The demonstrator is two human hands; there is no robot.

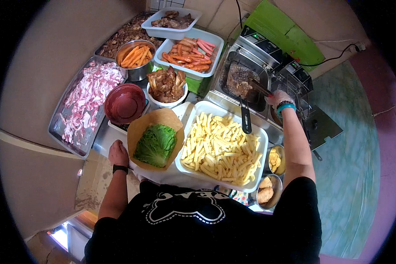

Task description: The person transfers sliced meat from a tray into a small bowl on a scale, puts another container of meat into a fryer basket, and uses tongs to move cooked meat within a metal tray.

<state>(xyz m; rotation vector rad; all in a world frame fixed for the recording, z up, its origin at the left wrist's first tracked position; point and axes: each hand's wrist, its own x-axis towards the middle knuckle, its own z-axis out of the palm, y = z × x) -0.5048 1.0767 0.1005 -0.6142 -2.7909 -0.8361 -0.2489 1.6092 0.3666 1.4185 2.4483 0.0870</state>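
Note:
My right hand [281, 99], in a clear plastic glove, grips dark tongs [261, 87] whose tips reach into the deep fryer's wire basket [232, 74]. Browned meat [243, 86] lies in that basket at the tong tips. The basket's black handle [246, 120] points towards me, over the rim of a white tub [265, 148] of crinkle-cut fries [217, 148]. My bare left hand [118, 153] rests with curled fingers at the counter's edge, left of a brown paper-lined container [178, 132] with a green lettuce leaf [155, 145] in it. I cannot tell whether it holds anything.
Left stand a metal tray [94, 132] of raw sliced meat, a dark red bowl [125, 104] and a steel pot [141, 73] of orange sticks. Behind are a white bowl [166, 103] of cooked meat and a tub [217, 49] of sausages. Steel bowls [277, 194] stand right of the fries.

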